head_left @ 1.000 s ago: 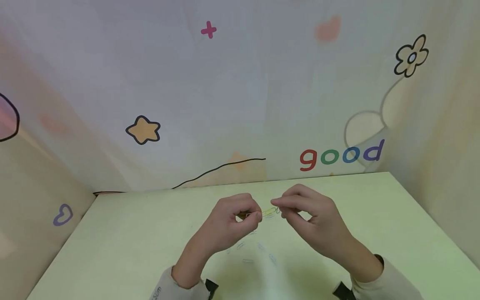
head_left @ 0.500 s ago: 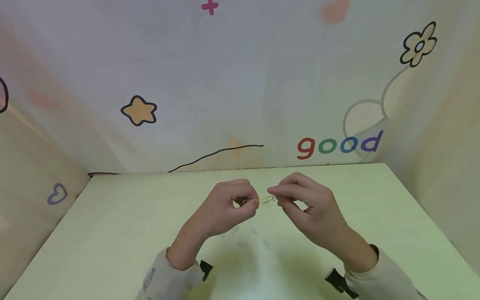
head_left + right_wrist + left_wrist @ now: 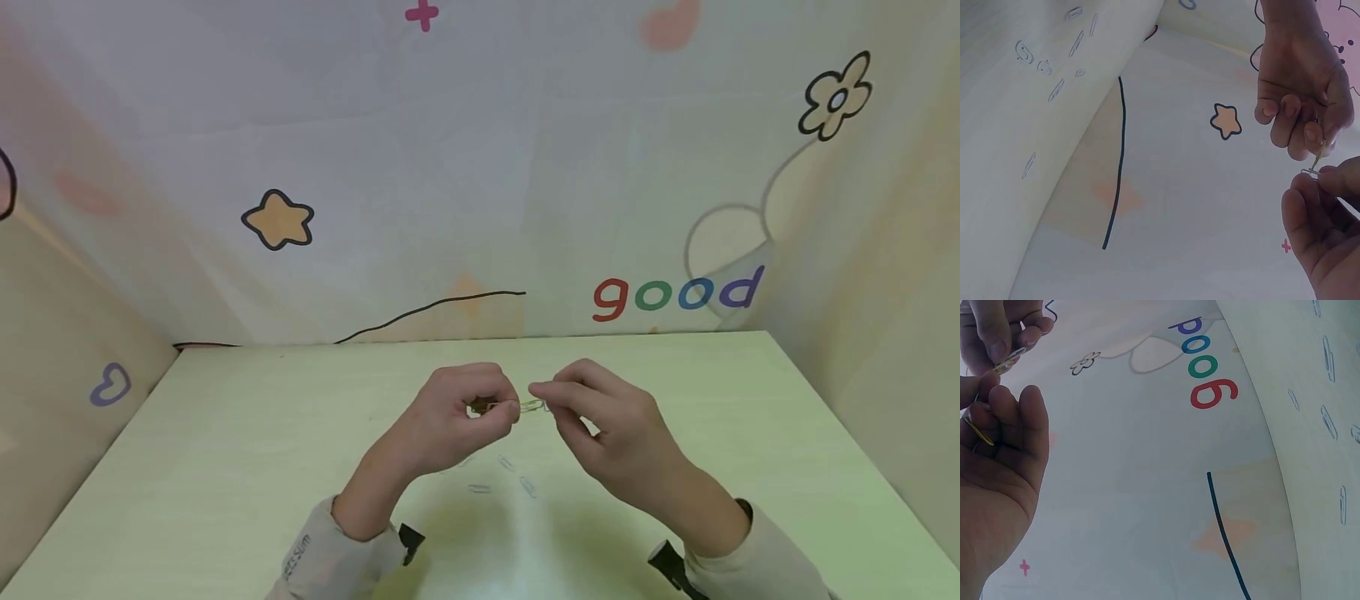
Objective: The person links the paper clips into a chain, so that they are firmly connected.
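My left hand (image 3: pixel 453 425) pinches a yellow paper clip (image 3: pixel 531 407) between thumb and forefinger, and one end of it sticks out to the right. More yellow wire (image 3: pixel 980 432) crosses the curled fingers of that hand in the left wrist view. Just to the right, my right hand (image 3: pixel 618 429) pinches a silver paper clip (image 3: pixel 1310 172) with thumb and fingertips. The silver clip meets the free end of the yellow one. Both hands are raised over the table, and fingertips hide part of the two clips.
Several silver paper clips (image 3: pixel 480 489) lie scattered on the pale green table (image 3: pixel 262 467) below the hands. Another loose clip (image 3: pixel 1327 358) shows in the left wrist view. A printed curtain (image 3: pixel 450 167) stands behind the table and along its sides.
The head view has tilted down slightly. My right hand has come a little nearer to the left, bringing the silver clip closer in, and less of the yellow clip shows between the hands.
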The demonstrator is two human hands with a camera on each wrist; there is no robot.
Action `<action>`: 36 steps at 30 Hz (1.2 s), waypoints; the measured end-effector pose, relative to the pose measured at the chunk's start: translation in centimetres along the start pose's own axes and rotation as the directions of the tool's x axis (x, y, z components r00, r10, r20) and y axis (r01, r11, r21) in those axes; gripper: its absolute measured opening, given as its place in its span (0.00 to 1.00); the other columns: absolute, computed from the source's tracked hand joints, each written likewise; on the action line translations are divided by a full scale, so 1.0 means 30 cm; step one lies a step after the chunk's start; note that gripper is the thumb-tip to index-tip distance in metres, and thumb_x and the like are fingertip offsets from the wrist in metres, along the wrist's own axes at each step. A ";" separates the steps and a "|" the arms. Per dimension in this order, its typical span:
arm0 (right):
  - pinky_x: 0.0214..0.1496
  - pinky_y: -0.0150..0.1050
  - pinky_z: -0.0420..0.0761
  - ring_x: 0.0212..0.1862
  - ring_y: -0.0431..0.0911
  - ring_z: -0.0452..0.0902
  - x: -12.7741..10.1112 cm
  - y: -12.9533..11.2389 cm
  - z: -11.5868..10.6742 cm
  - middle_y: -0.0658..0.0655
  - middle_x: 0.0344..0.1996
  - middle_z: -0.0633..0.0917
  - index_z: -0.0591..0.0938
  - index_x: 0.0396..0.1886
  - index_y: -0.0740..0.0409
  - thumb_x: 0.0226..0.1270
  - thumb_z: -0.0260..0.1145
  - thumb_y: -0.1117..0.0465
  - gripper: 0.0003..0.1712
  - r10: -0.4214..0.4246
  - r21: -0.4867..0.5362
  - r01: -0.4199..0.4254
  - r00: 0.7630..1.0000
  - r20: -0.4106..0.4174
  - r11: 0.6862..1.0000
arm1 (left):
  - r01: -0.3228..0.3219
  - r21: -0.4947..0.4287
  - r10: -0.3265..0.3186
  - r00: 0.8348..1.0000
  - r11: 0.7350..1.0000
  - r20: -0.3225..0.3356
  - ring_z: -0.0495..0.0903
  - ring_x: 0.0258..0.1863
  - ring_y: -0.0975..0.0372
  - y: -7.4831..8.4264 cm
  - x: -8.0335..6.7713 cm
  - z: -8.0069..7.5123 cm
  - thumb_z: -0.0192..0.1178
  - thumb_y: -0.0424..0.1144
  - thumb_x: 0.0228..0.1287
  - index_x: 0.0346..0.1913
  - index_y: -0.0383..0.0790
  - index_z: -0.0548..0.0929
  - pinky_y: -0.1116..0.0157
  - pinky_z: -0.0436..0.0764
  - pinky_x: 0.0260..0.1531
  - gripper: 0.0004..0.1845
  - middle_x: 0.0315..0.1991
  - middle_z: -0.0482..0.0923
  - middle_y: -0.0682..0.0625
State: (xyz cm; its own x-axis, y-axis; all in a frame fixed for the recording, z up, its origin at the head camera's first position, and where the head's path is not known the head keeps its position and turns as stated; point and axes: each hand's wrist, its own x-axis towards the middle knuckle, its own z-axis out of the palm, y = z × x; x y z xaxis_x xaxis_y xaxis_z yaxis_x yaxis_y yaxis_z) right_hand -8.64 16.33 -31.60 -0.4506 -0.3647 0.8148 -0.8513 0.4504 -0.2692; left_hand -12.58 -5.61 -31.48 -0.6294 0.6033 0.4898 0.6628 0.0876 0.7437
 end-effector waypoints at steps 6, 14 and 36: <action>0.30 0.25 0.72 0.29 0.37 0.73 -0.020 -0.011 0.012 0.47 0.33 0.80 0.85 0.50 0.58 0.61 0.60 0.77 0.20 0.029 -0.009 -0.029 0.998 0.047 1.000 | 0.008 -0.034 -0.008 1.000 0.999 0.012 0.72 0.27 0.64 -0.004 -0.015 0.008 0.55 0.27 0.63 0.27 0.46 0.82 0.68 0.72 0.28 0.12 0.25 0.73 0.59; 0.34 0.26 0.77 0.29 0.36 0.75 -0.030 -0.016 0.036 0.45 0.30 0.78 0.73 0.69 0.60 0.57 0.63 0.80 0.38 0.062 0.013 -0.064 0.989 0.132 0.998 | 0.011 -0.065 -0.009 0.999 0.998 0.035 0.70 0.25 0.65 -0.022 -0.029 0.010 0.56 0.27 0.65 0.28 0.44 0.83 0.68 0.72 0.27 0.11 0.25 0.73 0.58; 0.38 0.27 0.79 0.32 0.38 0.74 0.039 -0.003 0.027 0.46 0.31 0.75 0.76 0.65 0.58 0.48 0.60 0.85 0.41 0.118 0.128 -0.129 0.989 0.089 0.983 | 0.082 -0.095 -0.076 0.995 0.992 0.065 0.72 0.24 0.62 -0.014 -0.012 -0.070 0.54 0.29 0.66 0.29 0.44 0.83 0.66 0.74 0.28 0.11 0.25 0.75 0.54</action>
State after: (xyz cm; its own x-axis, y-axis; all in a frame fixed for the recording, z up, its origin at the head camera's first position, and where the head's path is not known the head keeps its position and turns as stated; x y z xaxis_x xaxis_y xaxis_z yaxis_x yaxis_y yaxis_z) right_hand -9.31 15.19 -31.05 -0.5705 -0.3800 0.7281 -0.8132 0.3858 -0.4358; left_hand -13.48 -7.52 -31.03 -0.6504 0.6449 0.4013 0.5673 0.0612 0.8212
